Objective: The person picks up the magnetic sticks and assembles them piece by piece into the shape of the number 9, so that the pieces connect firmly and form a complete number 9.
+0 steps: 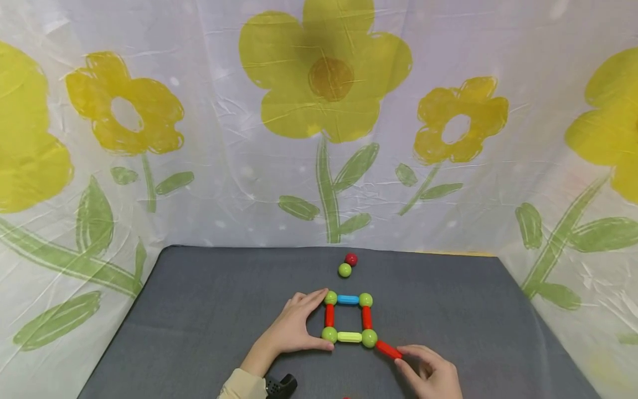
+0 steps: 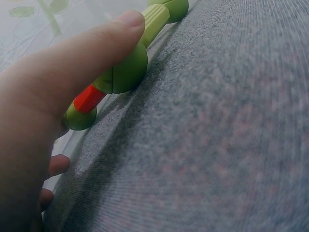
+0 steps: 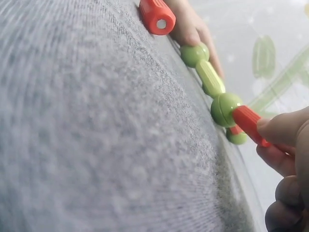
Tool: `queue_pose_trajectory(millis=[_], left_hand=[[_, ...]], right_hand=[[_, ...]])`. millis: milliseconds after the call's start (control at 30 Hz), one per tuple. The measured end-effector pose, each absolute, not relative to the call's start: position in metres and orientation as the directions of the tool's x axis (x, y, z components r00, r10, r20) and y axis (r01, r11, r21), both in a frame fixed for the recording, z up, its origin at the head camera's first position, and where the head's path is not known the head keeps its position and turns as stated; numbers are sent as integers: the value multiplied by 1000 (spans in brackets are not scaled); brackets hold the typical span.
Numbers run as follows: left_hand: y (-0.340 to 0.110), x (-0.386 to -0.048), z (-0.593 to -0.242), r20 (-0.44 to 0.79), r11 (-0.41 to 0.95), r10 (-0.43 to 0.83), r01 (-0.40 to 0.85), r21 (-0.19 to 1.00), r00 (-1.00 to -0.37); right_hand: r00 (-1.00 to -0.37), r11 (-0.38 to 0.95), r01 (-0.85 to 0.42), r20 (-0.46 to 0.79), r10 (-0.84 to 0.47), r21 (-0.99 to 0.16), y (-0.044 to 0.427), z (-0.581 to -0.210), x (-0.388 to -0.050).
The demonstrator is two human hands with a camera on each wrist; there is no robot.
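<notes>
A square of magnetic rods and green balls lies on the grey cloth: a blue rod (image 1: 348, 300) at the far side, a yellow-green rod (image 1: 349, 337) at the near side, red rods left and right. My left hand (image 1: 291, 328) holds its left side between thumb and fingers, the thumb at the near-left ball (image 2: 130, 70) and a fingertip at the far-left ball (image 1: 330, 298). Thumb and fingers of my right hand (image 1: 432, 370) pinch a red magnetic rod (image 3: 248, 121). Its other end meets the near-right ball (image 1: 369, 338), slanting outward.
Beyond the square, a red ball (image 1: 351, 259) and a loose green ball (image 1: 344, 270) lie close together. Another red rod (image 3: 157, 18) with a metal end lies nearer me. A flower-patterned curtain (image 1: 224, 194) stands behind the table.
</notes>
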State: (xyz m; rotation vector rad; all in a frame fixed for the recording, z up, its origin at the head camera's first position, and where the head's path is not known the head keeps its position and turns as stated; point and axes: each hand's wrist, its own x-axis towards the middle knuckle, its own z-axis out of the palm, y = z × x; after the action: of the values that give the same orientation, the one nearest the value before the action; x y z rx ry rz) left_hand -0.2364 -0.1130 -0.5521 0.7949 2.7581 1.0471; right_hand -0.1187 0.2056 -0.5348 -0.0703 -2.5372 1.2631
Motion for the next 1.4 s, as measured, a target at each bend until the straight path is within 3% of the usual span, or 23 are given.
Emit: queue_pose_trajectory(millis=[167, 500, 767, 1400], left_hand=[[-113, -237, -552, 106, 623, 506, 447, 641, -856], [-113, -236, -551, 105, 621, 502, 442, 647, -858], [-113, -237, -552, 104, 627, 508, 450, 636, -855], [-112, -236, -551, 105, 634, 503, 449, 630, -858]], right_hand=[[-957, 613, -77, 230, 176, -786, 205, -535, -119], [-996, 614, 7, 47, 71, -789, 201, -532, -118], [-995, 630, -96, 51, -90, -771, 192, -535, -122], [-997, 644, -74, 35, -74, -762, 187, -536, -124]])
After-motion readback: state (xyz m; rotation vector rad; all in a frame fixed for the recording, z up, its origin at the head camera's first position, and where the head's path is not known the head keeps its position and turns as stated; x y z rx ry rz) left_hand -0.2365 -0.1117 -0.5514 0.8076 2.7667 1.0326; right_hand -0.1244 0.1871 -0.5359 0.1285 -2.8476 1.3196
